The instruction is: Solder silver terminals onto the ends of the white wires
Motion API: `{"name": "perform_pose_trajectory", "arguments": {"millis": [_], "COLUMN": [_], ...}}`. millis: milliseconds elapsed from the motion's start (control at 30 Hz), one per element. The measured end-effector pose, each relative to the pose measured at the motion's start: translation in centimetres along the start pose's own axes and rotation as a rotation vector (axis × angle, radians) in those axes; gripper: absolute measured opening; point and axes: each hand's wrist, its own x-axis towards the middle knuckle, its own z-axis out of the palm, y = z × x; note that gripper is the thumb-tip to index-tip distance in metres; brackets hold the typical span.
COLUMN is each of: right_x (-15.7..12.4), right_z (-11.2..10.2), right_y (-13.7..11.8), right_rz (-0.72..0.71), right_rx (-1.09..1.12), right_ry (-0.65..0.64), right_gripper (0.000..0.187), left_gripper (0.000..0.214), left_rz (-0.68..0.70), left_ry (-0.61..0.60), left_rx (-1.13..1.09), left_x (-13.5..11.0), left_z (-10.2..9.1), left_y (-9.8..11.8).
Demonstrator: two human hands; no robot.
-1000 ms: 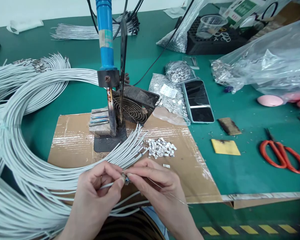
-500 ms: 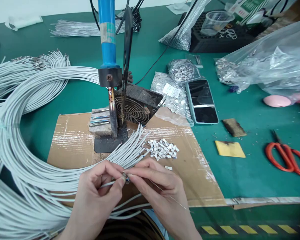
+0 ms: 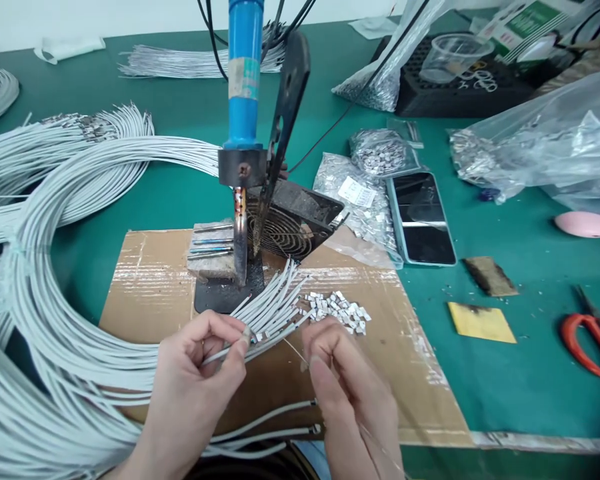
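My left hand [image 3: 197, 377] pinches a grey cable [image 3: 215, 357] close to its end. A small silvery metal piece [image 3: 262, 337] shows just past those fingertips, seemingly at the cable's tip. To the right, my right hand [image 3: 357, 393] is closed on a thin wire, which looks like solder wire [image 3: 295, 349]; its free end points toward the cable end. Above both hands a blue-handled soldering iron [image 3: 244, 100] stands tip down in its holder. A fan of grey cable ends [image 3: 275, 303] lies behind my fingers, beside a pile of small metal pieces [image 3: 340, 311].
Cardboard [image 3: 405, 373] covers the green table. Behind the iron is a black fan [image 3: 300, 213]. Large cable coils [image 3: 35, 267] fill the left side. Rightward lie a phone [image 3: 424, 217], bags of metal pieces [image 3: 355, 193], a yellow sponge [image 3: 481, 323] and red-handled scissors [image 3: 580, 343].
My right hand has drawn away from the left fingertips, rightward and slightly down, with the wire. My left hand keeps its pinch on the cable. The view has shifted a little.
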Motion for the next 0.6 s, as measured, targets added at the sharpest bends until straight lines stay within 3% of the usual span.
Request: {"name": "perform_pose_trajectory", "arguments": {"millis": [167, 600], "right_x": [0.8, 2.0], "right_z": [0.7, 2.1], "right_y": [-0.8, -1.1], "right_rz": [-0.101, -0.011], "right_rx": [0.015, 0.023], "right_ry": [0.001, -0.011], "right_gripper": [0.022, 0.021], "left_gripper": [0.016, 0.015], "left_rz": [0.008, 0.077], "left_ry": [0.007, 0.009], "left_rx": [-0.047, -0.082], "left_x": [0.6, 2.2], "left_z": [0.1, -0.1], "left_y": [0.2, 0.4]}}
